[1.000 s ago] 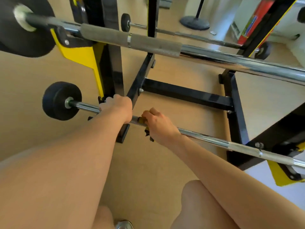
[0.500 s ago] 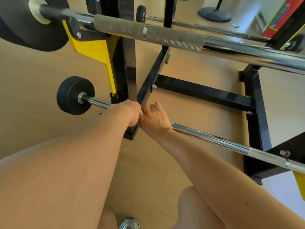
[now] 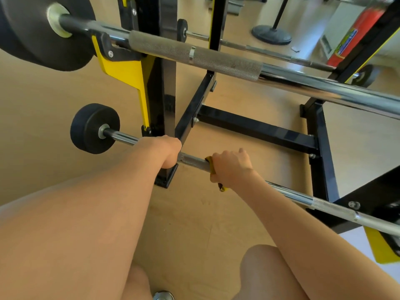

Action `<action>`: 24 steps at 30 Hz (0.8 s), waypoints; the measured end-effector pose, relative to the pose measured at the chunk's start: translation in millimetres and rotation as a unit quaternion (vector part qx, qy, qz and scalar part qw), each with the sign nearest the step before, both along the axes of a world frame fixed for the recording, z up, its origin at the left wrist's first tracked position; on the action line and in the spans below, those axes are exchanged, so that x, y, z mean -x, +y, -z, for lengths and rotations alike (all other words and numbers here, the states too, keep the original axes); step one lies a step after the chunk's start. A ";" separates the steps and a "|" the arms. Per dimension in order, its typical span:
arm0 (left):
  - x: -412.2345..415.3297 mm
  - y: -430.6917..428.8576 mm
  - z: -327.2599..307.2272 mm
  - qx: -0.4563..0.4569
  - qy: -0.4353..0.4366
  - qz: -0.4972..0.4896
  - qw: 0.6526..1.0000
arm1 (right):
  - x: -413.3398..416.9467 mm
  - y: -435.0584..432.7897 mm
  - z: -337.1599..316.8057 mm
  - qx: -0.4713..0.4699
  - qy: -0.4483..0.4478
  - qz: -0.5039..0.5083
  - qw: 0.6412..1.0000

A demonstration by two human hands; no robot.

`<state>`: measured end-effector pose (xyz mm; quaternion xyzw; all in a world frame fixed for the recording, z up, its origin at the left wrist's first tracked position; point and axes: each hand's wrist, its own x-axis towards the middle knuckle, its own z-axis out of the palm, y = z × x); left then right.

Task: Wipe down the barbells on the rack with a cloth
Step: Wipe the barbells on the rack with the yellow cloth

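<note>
rack | black-yellow, on wood floor | carries upper barbell, lower barbell

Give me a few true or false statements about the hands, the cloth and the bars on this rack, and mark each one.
1. The right hand grips a yellow cloth around the lower barbell. True.
2. The left hand holds the upper barbell. False: it grips the lower barbell.
3. A small black plate sits at the lower barbell's left end. True.
4. The two hands touch each other. False: bare knurled bar shows between them.
</note>
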<state>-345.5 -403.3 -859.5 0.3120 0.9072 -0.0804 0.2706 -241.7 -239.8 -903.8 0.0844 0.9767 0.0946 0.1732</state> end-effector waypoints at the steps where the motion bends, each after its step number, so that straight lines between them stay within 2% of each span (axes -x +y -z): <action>1: -0.3 -0.1 -1.2 -0.004 -0.001 0.003 1.000 | 4.7 -2.2 -3.4 -0.016 -0.018 -0.006 1.000; 3: 1.5 -2.5 -3.9 -0.017 -0.002 0.001 1.000 | 16.7 -9.6 -12.1 -0.005 -0.033 -0.005 0.999; 7: 10.1 -11.1 -5.0 -0.056 0.010 -0.019 0.998 | 35.8 -48.3 -9.6 0.123 0.114 -0.005 0.986; 9: 14.0 -15.6 -3.3 -0.072 0.022 -0.035 0.997 | 42.9 -75.9 7.8 0.109 0.133 -0.052 0.984; 12: 17.7 -21.7 0.9 -0.083 0.047 -0.052 0.994 | 50.8 -86.3 23.0 0.052 0.121 -0.092 0.987; 19: 12.8 -23.4 3.7 -0.085 0.076 -0.042 0.993 | 51.2 -73.1 23.0 0.090 0.114 0.057 0.988; 24: 3.7 -10.9 2.1 -0.096 0.080 -0.018 0.992 | 42.7 -65.7 13.8 0.076 0.066 0.091 0.991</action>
